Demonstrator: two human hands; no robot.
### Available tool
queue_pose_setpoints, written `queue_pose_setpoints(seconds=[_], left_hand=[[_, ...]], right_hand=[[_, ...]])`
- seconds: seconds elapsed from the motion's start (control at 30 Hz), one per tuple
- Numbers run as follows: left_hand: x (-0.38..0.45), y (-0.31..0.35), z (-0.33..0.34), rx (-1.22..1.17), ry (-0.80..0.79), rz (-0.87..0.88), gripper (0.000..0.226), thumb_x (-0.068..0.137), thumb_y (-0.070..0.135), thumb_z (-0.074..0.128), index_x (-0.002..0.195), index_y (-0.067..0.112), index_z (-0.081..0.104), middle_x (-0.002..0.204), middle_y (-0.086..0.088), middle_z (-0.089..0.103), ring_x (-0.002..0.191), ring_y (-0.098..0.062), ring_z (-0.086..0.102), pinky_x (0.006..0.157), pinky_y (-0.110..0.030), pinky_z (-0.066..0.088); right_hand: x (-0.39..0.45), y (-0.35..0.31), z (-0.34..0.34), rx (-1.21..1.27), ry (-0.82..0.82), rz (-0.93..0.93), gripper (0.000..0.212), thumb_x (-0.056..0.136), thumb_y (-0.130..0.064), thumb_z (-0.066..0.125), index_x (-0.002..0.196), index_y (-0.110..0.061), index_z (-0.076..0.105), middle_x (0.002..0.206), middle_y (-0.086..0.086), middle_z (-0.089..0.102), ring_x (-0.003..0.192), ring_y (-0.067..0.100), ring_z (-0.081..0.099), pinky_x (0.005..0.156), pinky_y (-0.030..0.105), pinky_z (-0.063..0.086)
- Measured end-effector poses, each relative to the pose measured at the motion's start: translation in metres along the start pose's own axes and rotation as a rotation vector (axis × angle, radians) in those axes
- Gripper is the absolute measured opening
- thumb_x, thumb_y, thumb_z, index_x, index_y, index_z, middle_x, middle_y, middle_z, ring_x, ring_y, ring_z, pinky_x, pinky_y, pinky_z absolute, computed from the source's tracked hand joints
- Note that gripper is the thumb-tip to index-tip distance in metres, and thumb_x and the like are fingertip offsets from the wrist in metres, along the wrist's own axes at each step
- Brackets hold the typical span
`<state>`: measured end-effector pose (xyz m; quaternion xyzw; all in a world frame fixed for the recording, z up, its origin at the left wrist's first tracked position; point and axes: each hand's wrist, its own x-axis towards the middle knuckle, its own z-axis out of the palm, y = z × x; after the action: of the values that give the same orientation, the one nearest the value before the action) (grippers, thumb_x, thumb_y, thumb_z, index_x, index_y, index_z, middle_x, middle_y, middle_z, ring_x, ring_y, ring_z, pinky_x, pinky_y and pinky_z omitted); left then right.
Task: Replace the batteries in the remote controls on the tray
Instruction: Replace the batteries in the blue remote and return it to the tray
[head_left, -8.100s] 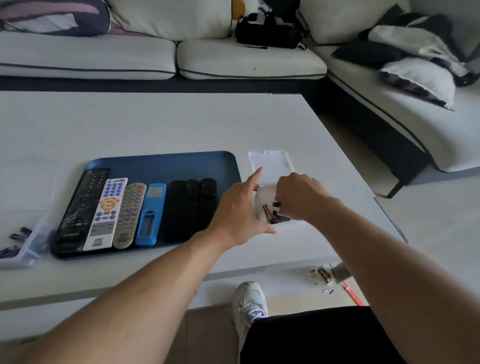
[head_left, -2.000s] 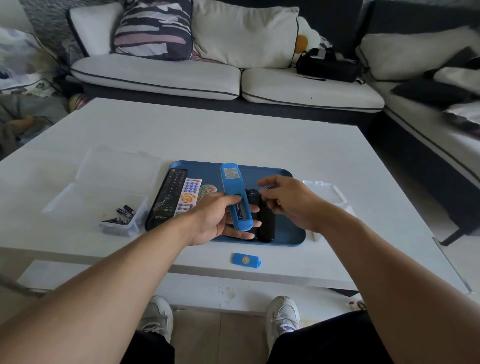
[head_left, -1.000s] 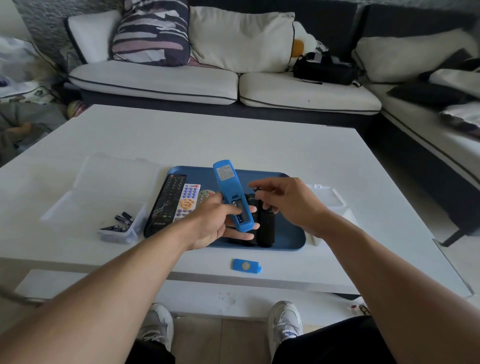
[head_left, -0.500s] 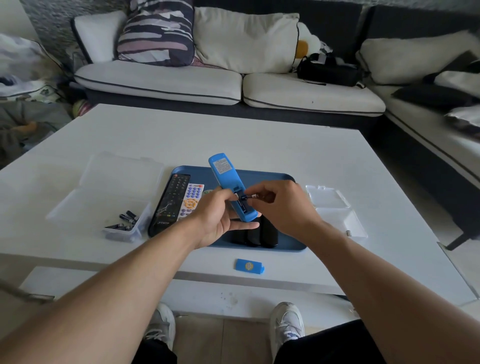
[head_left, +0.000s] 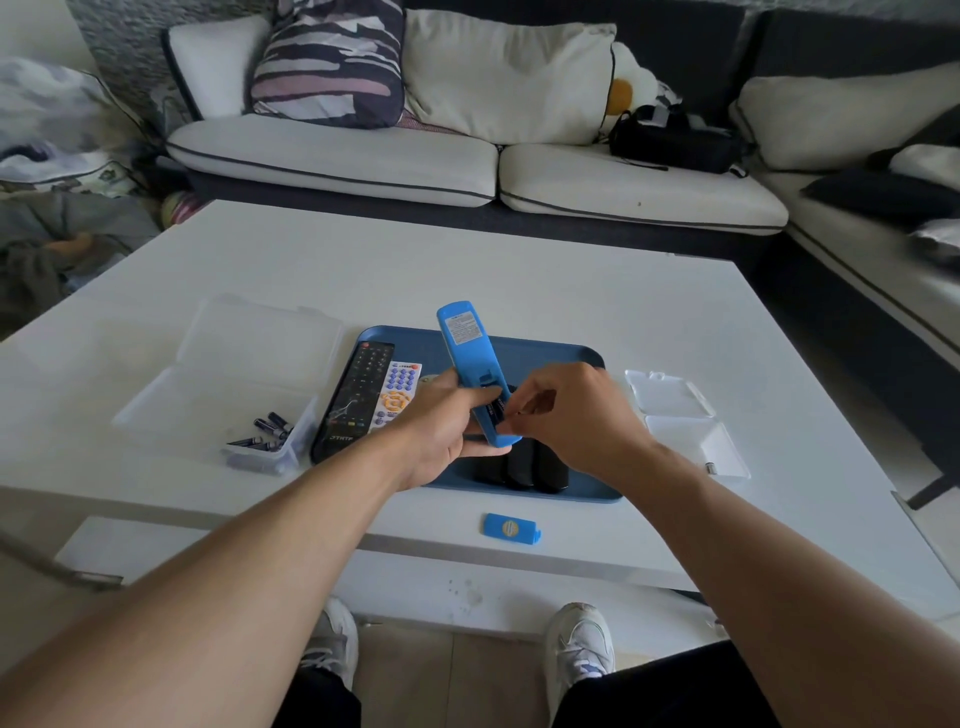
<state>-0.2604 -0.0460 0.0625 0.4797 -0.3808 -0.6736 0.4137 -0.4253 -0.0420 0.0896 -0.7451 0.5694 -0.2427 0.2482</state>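
Note:
My left hand (head_left: 441, 426) grips a blue remote (head_left: 470, 358) back side up above the blue tray (head_left: 566, 353); its battery bay lies open. My right hand (head_left: 566, 415) has its fingertips curled at that bay, where a dark battery (head_left: 497, 408) shows; they seem to pinch it. The blue battery cover (head_left: 511, 528) lies on the table near the front edge. On the tray rest a black remote (head_left: 353, 402), a white remote (head_left: 397, 392) and three black remotes (head_left: 519, 467), partly hidden by my hands.
A clear box (head_left: 260, 441) holding several dark batteries stands left of the tray, lid open behind it. A smaller clear box (head_left: 696, 441) sits open to the right, one battery end at its edge. Sofas surround the white table (head_left: 519, 270).
My right hand carried a battery from the right-hand box to the blue remote, which my left hand lifted off the tray. In the last half second the right fingertips closed in on the open bay.

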Motion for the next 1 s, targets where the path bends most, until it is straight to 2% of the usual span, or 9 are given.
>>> queue_pose_setpoints(seconds=[0.2, 0.33, 0.5, 0.63, 0.7, 0.77, 0.87, 0.93, 1.0], left_hand=[[-0.003, -0.001, -0.002, 0.052, -0.032, -0.020, 0.017, 0.105, 0.007, 0.046, 0.112, 0.012, 0.060, 0.102, -0.012, 0.075, 0.090, -0.028, 0.073, 0.083, -0.050, 0.061], [-0.005, -0.003, -0.005, 0.118, -0.055, -0.047, 0.017, 0.105, 0.010, 0.048, 0.118, 0.012, 0.058, 0.114, -0.015, 0.073, 0.099, -0.033, 0.074, 0.080, -0.046, 0.061], [-0.008, -0.002, -0.010, 0.117, -0.064, -0.049, 0.018, 0.104, 0.008, 0.049, 0.121, 0.010, 0.057, 0.117, -0.014, 0.072, 0.096, -0.032, 0.075, 0.077, -0.043, 0.062], [-0.009, -0.003, -0.015, 0.121, 0.012, -0.053, 0.018, 0.104, 0.005, 0.048, 0.117, 0.010, 0.059, 0.112, -0.011, 0.074, 0.097, -0.032, 0.073, 0.082, -0.048, 0.062], [-0.010, -0.003, -0.018, 0.146, 0.065, -0.053, 0.015, 0.105, 0.006, 0.045, 0.114, 0.011, 0.057, 0.112, -0.011, 0.074, 0.097, -0.033, 0.072, 0.063, -0.038, 0.063], [-0.008, -0.003, -0.022, 0.178, 0.132, -0.047, 0.017, 0.105, 0.009, 0.045, 0.119, 0.011, 0.055, 0.111, -0.011, 0.074, 0.096, -0.034, 0.073, 0.050, -0.032, 0.058], [-0.006, -0.005, -0.028, 0.188, 0.160, -0.050, 0.022, 0.104, 0.015, 0.045, 0.124, 0.012, 0.054, 0.112, -0.011, 0.073, 0.092, -0.032, 0.075, 0.077, -0.053, 0.062], [-0.006, -0.005, -0.031, 0.159, 0.158, -0.068, 0.021, 0.103, 0.017, 0.046, 0.123, 0.015, 0.055, 0.112, -0.013, 0.072, 0.091, -0.033, 0.076, 0.082, -0.058, 0.060], [-0.007, -0.003, -0.031, 0.134, 0.152, -0.083, 0.018, 0.104, 0.018, 0.047, 0.120, 0.017, 0.055, 0.112, -0.013, 0.072, 0.090, -0.032, 0.076, 0.078, -0.055, 0.061]], right_hand=[[0.002, 0.005, 0.003, 0.117, -0.091, 0.226, 0.042, 0.063, -0.034, 0.094, 0.085, -0.018, 0.062, 0.073, -0.010, 0.066, 0.062, 0.006, 0.056, 0.058, 0.021, 0.042], [0.003, 0.008, 0.010, 0.328, -0.200, 0.332, 0.040, 0.065, -0.023, 0.094, 0.087, -0.012, 0.062, 0.082, 0.003, 0.077, 0.065, 0.013, 0.064, 0.058, 0.024, 0.047], [0.007, 0.000, 0.018, 0.307, -0.228, 0.388, 0.033, 0.073, -0.019, 0.089, 0.084, -0.012, 0.059, 0.075, 0.003, 0.068, 0.065, 0.014, 0.058, 0.053, 0.021, 0.041], [0.005, -0.003, 0.024, 0.120, -0.187, 0.258, 0.037, 0.072, -0.035, 0.089, 0.085, -0.014, 0.062, 0.079, 0.000, 0.072, 0.065, 0.016, 0.060, 0.057, 0.027, 0.047], [0.001, -0.006, 0.020, -0.007, -0.196, 0.226, 0.040, 0.073, -0.045, 0.086, 0.085, -0.014, 0.063, 0.079, 0.003, 0.072, 0.061, 0.016, 0.058, 0.056, 0.029, 0.048], [-0.002, -0.007, 0.017, -0.160, -0.350, 0.220, 0.036, 0.077, -0.045, 0.083, 0.084, -0.013, 0.067, 0.078, 0.006, 0.074, 0.060, 0.016, 0.063, 0.062, 0.031, 0.055], [-0.014, -0.002, 0.025, -0.475, -0.642, 0.188, 0.040, 0.081, -0.048, 0.079, 0.101, -0.014, 0.073, 0.082, 0.001, 0.077, 0.061, 0.011, 0.072, 0.072, 0.029, 0.060], [-0.020, 0.003, 0.032, -0.605, -0.643, 0.149, 0.044, 0.079, -0.054, 0.078, 0.105, -0.019, 0.072, 0.074, -0.005, 0.075, 0.053, 0.005, 0.068, 0.071, 0.028, 0.058], [-0.022, 0.008, 0.037, -0.670, -0.596, 0.119, 0.043, 0.079, -0.054, 0.078, 0.104, -0.021, 0.071, 0.059, -0.008, 0.068, 0.055, 0.005, 0.067, 0.070, 0.025, 0.051]])
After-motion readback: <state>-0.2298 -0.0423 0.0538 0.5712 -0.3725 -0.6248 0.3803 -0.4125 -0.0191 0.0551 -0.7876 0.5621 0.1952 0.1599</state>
